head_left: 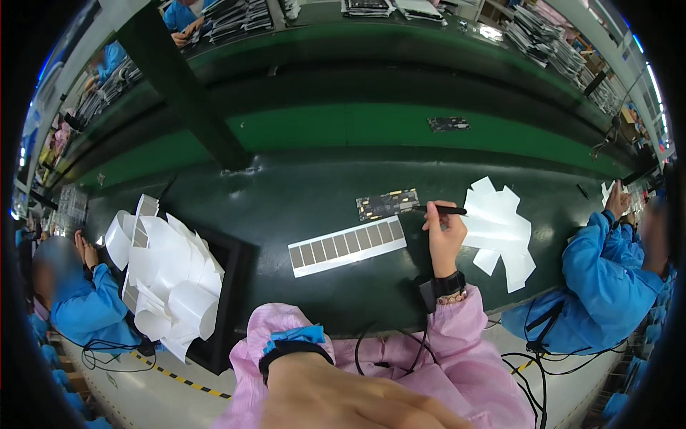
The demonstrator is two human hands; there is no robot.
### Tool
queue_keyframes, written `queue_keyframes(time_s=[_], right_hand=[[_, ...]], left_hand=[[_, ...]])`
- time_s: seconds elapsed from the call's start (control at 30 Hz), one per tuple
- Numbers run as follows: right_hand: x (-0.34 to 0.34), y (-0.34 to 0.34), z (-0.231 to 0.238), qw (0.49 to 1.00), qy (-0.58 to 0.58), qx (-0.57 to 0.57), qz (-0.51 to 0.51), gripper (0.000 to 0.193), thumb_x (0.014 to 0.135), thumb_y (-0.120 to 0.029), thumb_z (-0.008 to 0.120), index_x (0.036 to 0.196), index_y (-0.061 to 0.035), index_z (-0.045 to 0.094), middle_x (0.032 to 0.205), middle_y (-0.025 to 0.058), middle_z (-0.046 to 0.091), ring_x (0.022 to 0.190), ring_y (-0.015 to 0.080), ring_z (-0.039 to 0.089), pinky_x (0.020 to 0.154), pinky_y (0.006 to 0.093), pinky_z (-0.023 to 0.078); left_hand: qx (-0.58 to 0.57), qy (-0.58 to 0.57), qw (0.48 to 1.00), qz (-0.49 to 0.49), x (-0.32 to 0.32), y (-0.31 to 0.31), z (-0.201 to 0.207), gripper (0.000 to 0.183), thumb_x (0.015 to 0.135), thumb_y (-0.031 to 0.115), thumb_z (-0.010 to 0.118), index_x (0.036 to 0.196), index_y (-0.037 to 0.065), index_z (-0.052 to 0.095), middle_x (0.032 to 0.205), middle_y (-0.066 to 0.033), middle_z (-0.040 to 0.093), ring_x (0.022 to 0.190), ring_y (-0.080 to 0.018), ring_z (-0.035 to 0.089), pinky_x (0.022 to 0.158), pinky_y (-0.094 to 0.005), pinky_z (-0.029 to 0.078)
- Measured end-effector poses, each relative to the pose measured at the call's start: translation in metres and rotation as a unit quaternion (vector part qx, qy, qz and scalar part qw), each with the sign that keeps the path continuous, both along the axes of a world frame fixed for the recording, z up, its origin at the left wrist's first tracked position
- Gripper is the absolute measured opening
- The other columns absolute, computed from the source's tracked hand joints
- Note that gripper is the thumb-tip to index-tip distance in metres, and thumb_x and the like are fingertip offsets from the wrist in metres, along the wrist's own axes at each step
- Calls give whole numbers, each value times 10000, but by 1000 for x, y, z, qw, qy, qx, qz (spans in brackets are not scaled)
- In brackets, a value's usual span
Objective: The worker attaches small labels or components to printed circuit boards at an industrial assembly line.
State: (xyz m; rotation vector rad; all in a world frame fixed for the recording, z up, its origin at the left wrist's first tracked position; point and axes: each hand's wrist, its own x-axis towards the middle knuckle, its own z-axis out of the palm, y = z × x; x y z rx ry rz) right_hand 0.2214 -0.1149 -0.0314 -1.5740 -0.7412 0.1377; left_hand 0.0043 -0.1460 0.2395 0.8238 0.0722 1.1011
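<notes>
My right hand [444,230] is closed around a slim black pen-like tool [451,210], whose tip meets the right end of a dark circuit board [386,205] on the green table. Just below the board lies a white strip [348,247] bearing a row of grey-brown rectangular stickers. My left hand [343,393] looms large at the lower edge, raised close to the camera and away from the table. Its back shows, but its fingertips are cut off. White backing sheets [500,225] lie spread to the right of my right hand.
A heap of curled white sheets [175,279] fills a black tray [230,286] at the left. Another circuit board [448,124] lies beyond the table on a green ledge. A green post [182,86] rises at the back left. Co-workers in blue sit on both sides; cables hang near my lap.
</notes>
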Motion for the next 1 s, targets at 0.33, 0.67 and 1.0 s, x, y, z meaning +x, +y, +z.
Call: queue_keyframes(time_s=[0.33,0.67,1.0], right_hand=[[0,-1,2,1000,-3,0,5,137,883,-137,674,905,-6,641,670,35,628,527,83,582,493,211,433],[2,-1,2,1000,-22,-12,4,139,884,-138,673,905,-4,640,678,39,625,525,85,580,492,213,435],[1,0,2,1000,-21,-13,4,127,881,-127,675,901,-5,642,681,40,625,524,80,578,495,214,440]], left_hand=[[-48,-164,985,-26,16,-9,-5,268,936,83,550,674,51,589,737,-41,674,668,-214,644,652,-305,489],[96,-214,971,-48,18,5,-22,156,872,56,637,729,68,578,779,-30,685,739,-204,665,707,-315,488],[197,-223,950,-88,20,24,-29,186,886,60,612,706,105,611,874,-7,694,822,-183,673,737,-323,459]])
